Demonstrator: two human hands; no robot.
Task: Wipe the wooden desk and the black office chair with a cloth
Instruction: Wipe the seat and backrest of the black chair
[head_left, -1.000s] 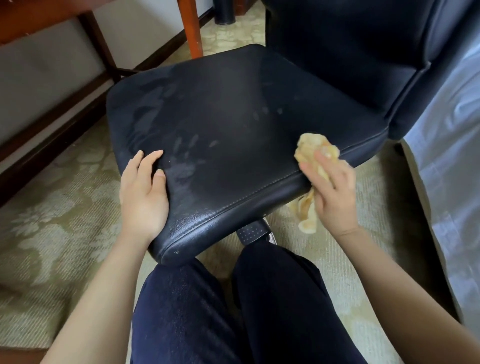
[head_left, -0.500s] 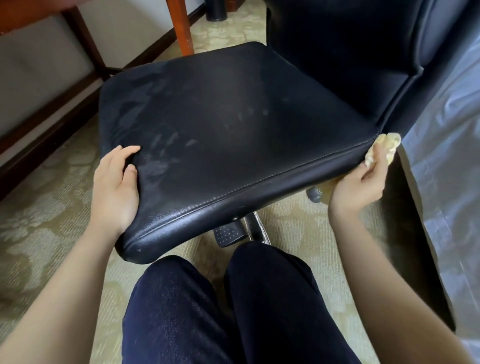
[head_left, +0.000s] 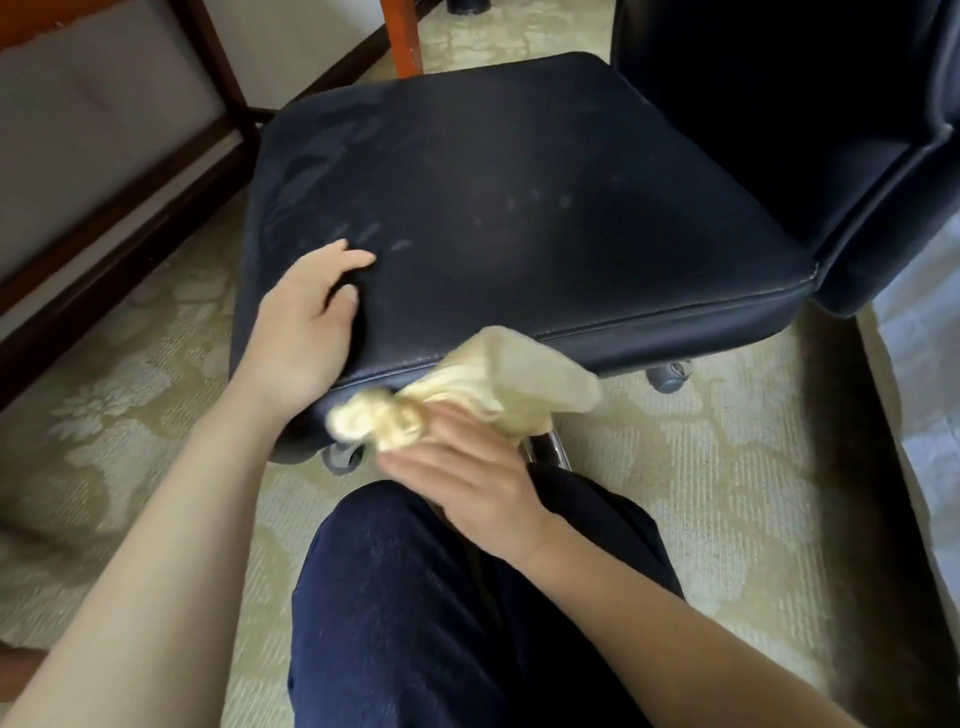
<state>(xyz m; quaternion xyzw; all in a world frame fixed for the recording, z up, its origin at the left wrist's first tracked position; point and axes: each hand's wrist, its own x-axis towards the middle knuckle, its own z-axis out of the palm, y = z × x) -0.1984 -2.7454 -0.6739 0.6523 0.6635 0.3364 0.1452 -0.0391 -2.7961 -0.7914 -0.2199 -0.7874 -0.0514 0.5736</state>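
Carpet (head_left: 701, 467); cloth (head_left: 519, 374) at chair (head_left: 519, 208) front edge

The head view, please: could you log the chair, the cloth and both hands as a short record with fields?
chair: black office chair, faint smears on its seat
cloth: yellow cloth, at the seat's front edge, blurred
left hand: left hand rests on the seat's near left corner, fingers straight
right hand: right hand holds the cloth's bunched end
floor: patterned carpet
behind: wooden desk leg
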